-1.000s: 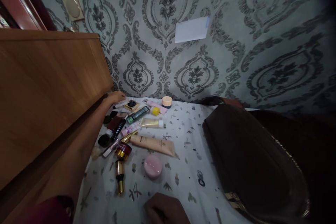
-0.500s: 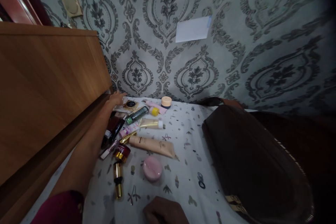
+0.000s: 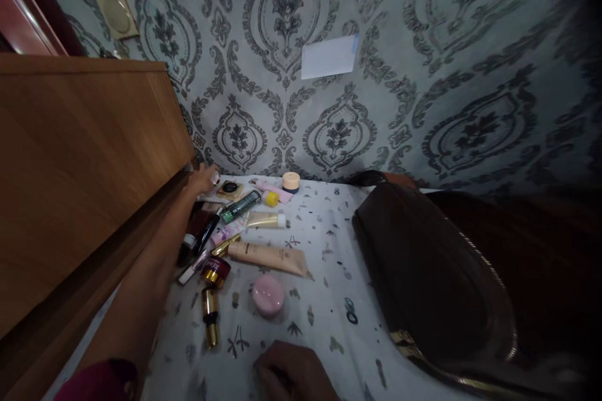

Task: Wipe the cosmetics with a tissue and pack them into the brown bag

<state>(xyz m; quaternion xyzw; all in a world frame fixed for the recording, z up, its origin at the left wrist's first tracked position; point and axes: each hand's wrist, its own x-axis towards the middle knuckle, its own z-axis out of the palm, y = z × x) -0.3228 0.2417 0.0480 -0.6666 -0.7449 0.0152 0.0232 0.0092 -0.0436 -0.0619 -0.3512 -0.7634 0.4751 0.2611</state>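
My left hand is stretched to the far end of the cloth, fingers closed around a small, pale, shiny object, its kind too small to tell. Close to that hand lie a compact with a round black lid and a green bottle. At the bottom of the view, my right hand rests curled over the cloth; whatever it may hold is hidden. Nearest to it are a pink round jar and a gold-and-black tube.
A beige squeeze tube, a dark red jar, a cream tube and a peach-lidded jar lie on the patterned cloth. A dark brown bag stands right. A wooden cabinet borders the left, a wallpapered wall the back.
My left hand has drawn back slightly, its fingers now bent around a small pale object instead of reaching out. The view has shifted a little; my right hand stays curled in place.
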